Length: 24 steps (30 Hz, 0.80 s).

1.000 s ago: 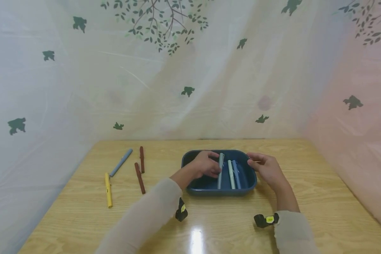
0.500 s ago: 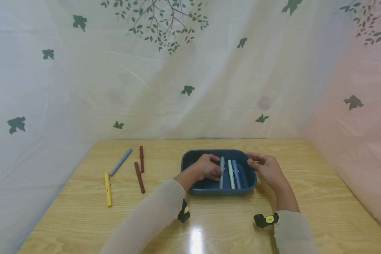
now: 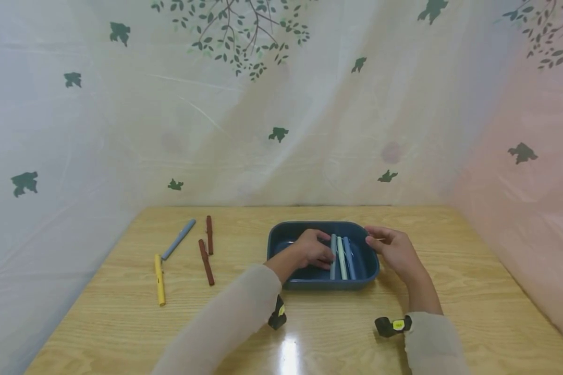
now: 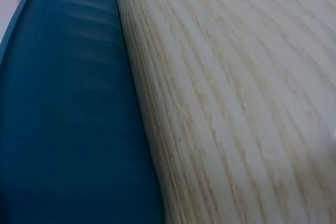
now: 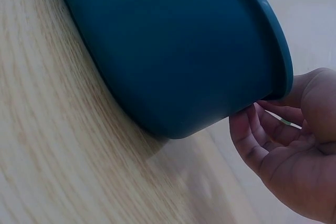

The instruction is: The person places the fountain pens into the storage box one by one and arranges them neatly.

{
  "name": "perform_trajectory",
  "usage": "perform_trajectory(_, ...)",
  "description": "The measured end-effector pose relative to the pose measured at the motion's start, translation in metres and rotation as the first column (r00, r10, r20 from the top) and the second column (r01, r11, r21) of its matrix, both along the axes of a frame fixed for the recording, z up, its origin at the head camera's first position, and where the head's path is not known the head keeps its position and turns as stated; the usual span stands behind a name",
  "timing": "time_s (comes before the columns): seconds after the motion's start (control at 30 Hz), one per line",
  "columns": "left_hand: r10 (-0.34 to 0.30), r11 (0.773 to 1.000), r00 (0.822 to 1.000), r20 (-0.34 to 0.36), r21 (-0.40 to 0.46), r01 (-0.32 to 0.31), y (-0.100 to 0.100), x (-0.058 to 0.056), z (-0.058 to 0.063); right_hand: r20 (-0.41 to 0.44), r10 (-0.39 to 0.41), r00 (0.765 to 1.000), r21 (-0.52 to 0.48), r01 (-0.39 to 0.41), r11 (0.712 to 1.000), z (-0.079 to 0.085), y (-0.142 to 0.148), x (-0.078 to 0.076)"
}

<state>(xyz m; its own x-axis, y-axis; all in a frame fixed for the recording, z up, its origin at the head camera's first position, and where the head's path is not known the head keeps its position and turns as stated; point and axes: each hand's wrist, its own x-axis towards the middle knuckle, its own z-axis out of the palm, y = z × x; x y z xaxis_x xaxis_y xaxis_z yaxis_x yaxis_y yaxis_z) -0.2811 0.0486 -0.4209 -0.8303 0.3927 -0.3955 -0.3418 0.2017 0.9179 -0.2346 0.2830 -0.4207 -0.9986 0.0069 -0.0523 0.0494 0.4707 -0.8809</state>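
Note:
In the head view my left hand (image 3: 312, 249) reaches into a dark blue tray (image 3: 305, 285), its bent fingers at a grey-blue pen (image 3: 333, 260). That pen lies lengthwise front to back, close beside a pale green pen (image 3: 342, 260). A blue pen (image 3: 349, 260) lies just right of the green one. My right hand (image 3: 394, 252) holds the tray's right end by the rim. The right wrist view shows that hand's fingers (image 5: 249, 129) under the tray's rim (image 5: 286, 69). Only the tray's outer wall (image 4: 68, 103) and the table show in the left wrist view; the left hand is hidden there.
To the tray's left, a blue pen (image 3: 179, 239), a yellow pen (image 3: 160, 281) and two dark red pens (image 3: 206, 263) lie apart on the wooden table (image 3: 333, 333). A patterned curtain (image 3: 225, 146) hangs behind the table and along both sides.
My left hand has moved slightly right inside the tray. The grey-blue pen has come down and shifted right with it, up beside the pale green pen. The right hand has stayed put.

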Motion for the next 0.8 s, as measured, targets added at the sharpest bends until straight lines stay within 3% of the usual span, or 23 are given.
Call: perform_trajectory(0.8, 0.038, 0.999, 0.999, 0.008, -0.037, -0.038, 0.0072, 0.0059, 0.0041, -0.016, -0.005, 1.000, -0.020, 0.005, 1.000, -0.0001, -0.0015, -0.0001)
